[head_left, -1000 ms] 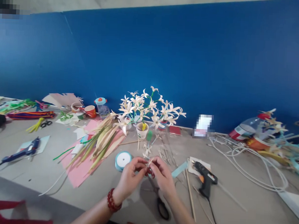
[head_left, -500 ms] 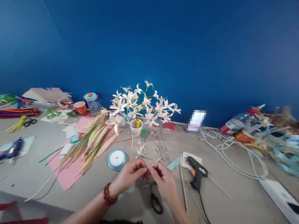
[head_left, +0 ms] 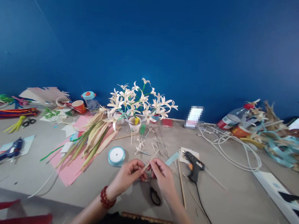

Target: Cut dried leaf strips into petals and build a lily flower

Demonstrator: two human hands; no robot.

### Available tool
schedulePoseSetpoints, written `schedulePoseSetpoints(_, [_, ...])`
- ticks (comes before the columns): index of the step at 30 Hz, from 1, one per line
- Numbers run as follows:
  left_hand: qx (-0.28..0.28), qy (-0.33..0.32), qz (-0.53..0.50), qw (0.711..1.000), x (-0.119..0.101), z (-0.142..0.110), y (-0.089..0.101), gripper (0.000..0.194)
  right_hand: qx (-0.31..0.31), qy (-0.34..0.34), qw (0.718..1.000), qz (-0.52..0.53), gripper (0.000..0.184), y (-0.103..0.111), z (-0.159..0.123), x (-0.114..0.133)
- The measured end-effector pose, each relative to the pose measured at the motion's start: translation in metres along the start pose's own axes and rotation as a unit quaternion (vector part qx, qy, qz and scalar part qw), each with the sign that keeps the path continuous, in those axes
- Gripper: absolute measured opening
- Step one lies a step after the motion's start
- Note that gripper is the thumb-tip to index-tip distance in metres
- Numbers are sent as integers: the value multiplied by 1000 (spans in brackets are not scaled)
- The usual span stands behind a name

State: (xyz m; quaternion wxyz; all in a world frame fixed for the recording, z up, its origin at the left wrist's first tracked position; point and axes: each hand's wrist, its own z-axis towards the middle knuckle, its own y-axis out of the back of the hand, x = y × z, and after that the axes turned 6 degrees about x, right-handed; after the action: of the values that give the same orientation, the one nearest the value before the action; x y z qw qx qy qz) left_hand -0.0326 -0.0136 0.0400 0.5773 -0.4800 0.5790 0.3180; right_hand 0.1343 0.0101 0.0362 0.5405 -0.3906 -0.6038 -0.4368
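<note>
Fingertips of left hand (head_left: 126,177) and right hand (head_left: 163,175) pinch shut on a thin pale dried-leaf strip (head_left: 151,157) just above the grey counter (head_left: 234,201), near black scissors (head_left: 154,195). Strip looks light, brittle; best pinched gently near its ends.

head view, forward-down, near table (head_left: 235,195)

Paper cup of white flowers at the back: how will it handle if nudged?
Likely tippy: the small cup carries a flower spray spreading far wider than its base. Probably light, so it may slide or topple rather than resist. The thin petals look fragile.
</note>
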Motion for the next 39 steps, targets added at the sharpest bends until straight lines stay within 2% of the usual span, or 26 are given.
schedulePoseSetpoints(10, [-36, -9, 1, 999, -1, -1, -3, 23, 3, 18, 1000, -21, 32, 4, 0, 5])
schedulePoseSetpoints(16, [-52, -13, 9, 999, 0, -1, -8, 23, 30, 23, 999, -17, 27, 1, -4, 0])
schedulePoseSetpoints(21, [-55, -37, 87, 994, 3, -2, -8, 18, 47, 26, 998, -39, 25, 0, -9, -3])
schedulePoseSetpoints(25, [-36, -54, 155, 986, 3, -5, -9, 18, 58, 25, 997, -49, 26, 1, -11, -1])
schedulePoseSetpoints(28, [-31, -66, 183, 980, 2, -9, -8, 19, 44, 17, 998, -35, 27, 4, -12, -3])
schedulePoseSetpoints(31, [-47, -75, 246, 965, 3, -13, -1, 13, 4, 4, 1000, -20, 28, 9, -10, -7])
schedulePoseSetpoints(34, [-88, -111, 324, 935, 0, -14, 12, 15, -21, -13, 1000, 3, 28, 15, -8, -10])
schedulePoseSetpoints(37, [-115, -154, 361, 913, -9, -13, 18, 13, -18, -23, 999, 39, 30, 14, -7, -11])
schedulePoseSetpoints(39, [-114, -177, 363, 908, -16, -10, 14, 13, -5, -19, 998, 58, 30, 9, -8, -10])
